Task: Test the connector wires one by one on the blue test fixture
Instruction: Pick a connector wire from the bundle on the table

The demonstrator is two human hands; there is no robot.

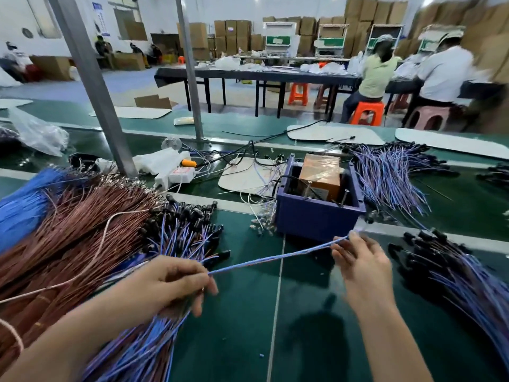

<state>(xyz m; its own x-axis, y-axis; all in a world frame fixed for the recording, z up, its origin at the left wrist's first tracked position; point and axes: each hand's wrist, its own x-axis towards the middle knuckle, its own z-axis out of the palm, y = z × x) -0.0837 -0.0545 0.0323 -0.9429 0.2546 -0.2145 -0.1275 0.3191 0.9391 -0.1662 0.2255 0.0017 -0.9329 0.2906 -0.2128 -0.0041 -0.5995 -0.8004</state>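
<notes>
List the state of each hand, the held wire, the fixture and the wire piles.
left hand, grips one end of the connector wire.
right hand, pinches the other end.
connector wire, taut between the hands.
blue test fixture, open-topped, brown box inside.
left wire pile, lying loose.
right wire pile, lying loose.

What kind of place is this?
Probably a factory workshop: heaps of connector wires on a green workbench, stacked cardboard boxes behind, and workers seated at a long table.
</notes>
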